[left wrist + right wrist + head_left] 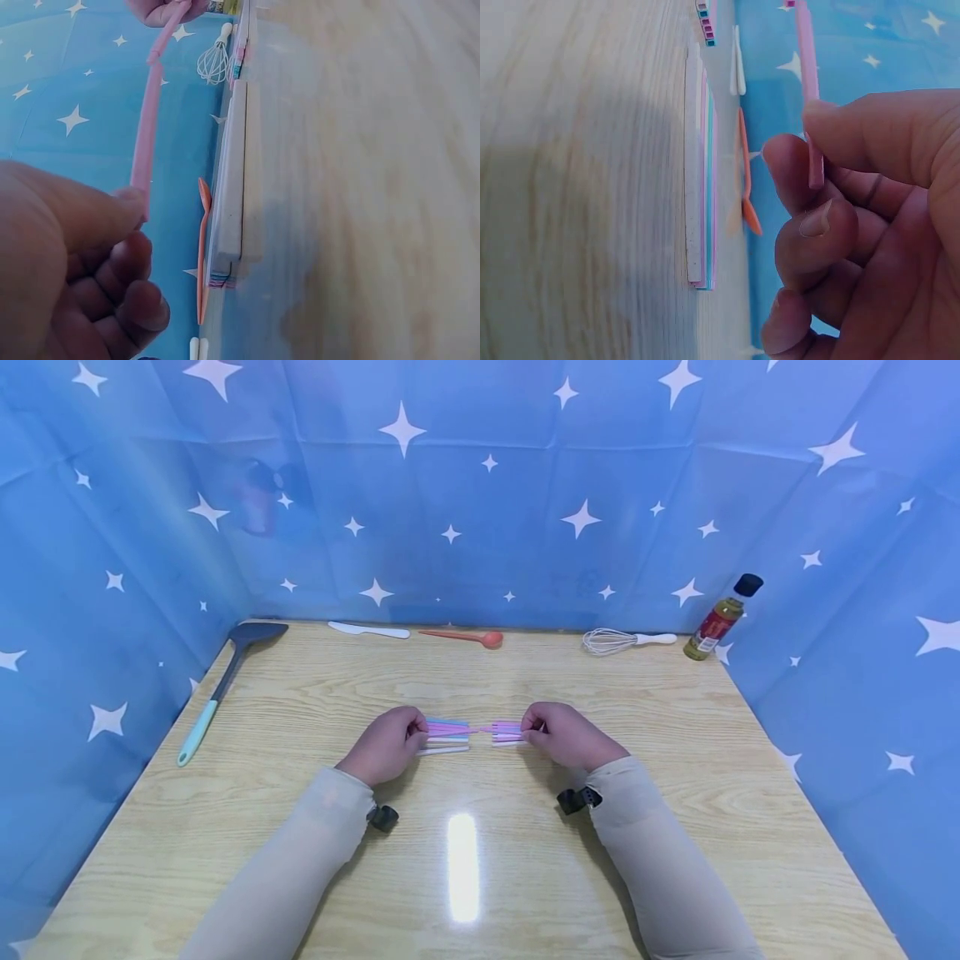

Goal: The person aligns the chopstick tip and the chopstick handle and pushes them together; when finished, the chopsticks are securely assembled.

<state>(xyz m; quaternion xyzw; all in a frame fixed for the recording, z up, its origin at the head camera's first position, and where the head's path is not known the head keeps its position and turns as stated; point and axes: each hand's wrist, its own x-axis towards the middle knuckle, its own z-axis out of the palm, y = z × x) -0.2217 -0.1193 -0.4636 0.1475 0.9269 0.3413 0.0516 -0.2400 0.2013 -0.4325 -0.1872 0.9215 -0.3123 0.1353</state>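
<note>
My left hand (385,745) pinches a slim pink stick (147,127) between thumb and forefinger, above the table. Facing it, my right hand (570,735) pinches another pink stick (811,67) the same way, its other fingers curled below. In the left wrist view the two pink sticks point at each other, tips close together; I cannot tell whether they touch. Under the left hand lies a row of thin white, pink and blue sticks (447,750). A similar row (507,743) lies by the right hand, with a gap between the rows. Both rows are partly hidden by the hands.
Along the back edge lie a white knife (371,631), an orange-red spoon (491,640) and a whisk (611,642). A bottle (712,625) with a black cap stands at the back right. On the left is a dark spatula (234,664). Blue starry cloth (480,502) surrounds the table (465,677).
</note>
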